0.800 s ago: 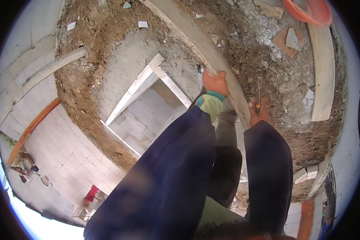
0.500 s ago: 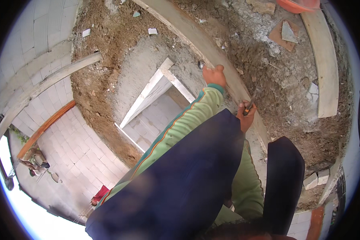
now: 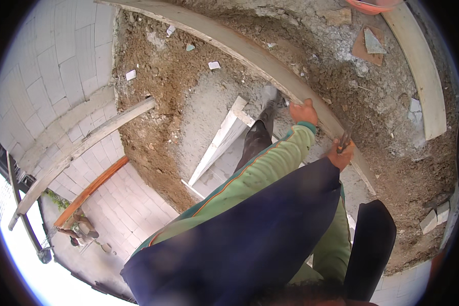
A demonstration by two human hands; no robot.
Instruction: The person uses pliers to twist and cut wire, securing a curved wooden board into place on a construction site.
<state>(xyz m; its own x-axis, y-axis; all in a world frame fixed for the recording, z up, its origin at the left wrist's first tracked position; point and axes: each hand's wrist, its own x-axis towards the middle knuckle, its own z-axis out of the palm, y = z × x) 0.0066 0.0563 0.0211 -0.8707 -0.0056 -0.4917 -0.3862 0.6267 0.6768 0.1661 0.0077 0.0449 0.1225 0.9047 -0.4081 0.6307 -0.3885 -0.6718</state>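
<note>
A long wooden board [image 3: 250,53] curves across the view, over soil and a concrete slab. My left hand [image 3: 303,112], in a green sleeve, is closed over the board's near edge. Farther along to the right, my right hand [image 3: 340,154] grips pliers [image 3: 345,140] with an orange-and-black handle, their dark jaws pointing up beside the board. Part of the right forearm is hidden behind a dark blue cloth [image 3: 239,229]. A dark trouser leg with a grey boot [image 3: 269,96] shows beside my left forearm.
A white-edged rectangular opening [image 3: 214,148] lies left of my left arm. Another plank [image 3: 423,76] and an orange basin [image 3: 375,4] are at the upper right. Wooden beams [image 3: 89,140] stand at left, near a paved surface where another person [image 3: 81,229] is.
The whole scene has shifted rightward in view. The leg and boot now show clearly beside the opening. The pliers' jaws now stand out more, while my left hand stays on the board.
</note>
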